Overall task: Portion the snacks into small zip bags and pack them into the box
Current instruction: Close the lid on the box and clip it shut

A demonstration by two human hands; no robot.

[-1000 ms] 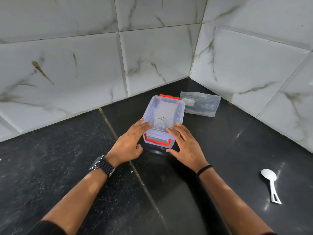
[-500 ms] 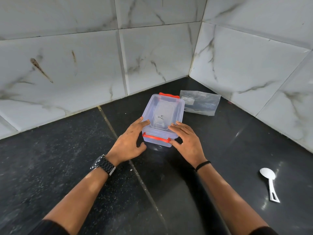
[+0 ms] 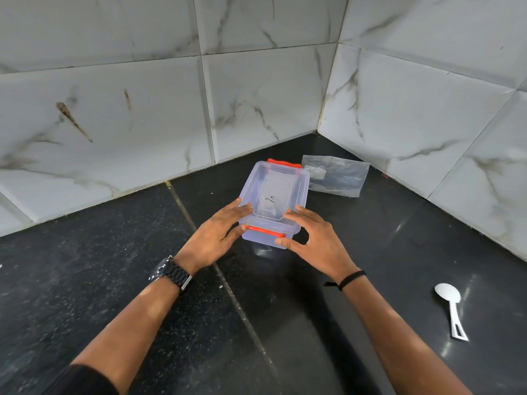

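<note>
Black stone counter: left hand (image 3: 216, 238) and right hand (image 3: 315, 238) grip the light, stiff, slippery clear plastic box with orange clips (image 3: 275, 201) by its near end.

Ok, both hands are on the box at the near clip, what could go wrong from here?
1. The box sits on a glossy black counter; prying the near orange clip could slide it into the zip bag behind.
2. The left hand and right hand hold only the near end, so the box may tip.
</note>
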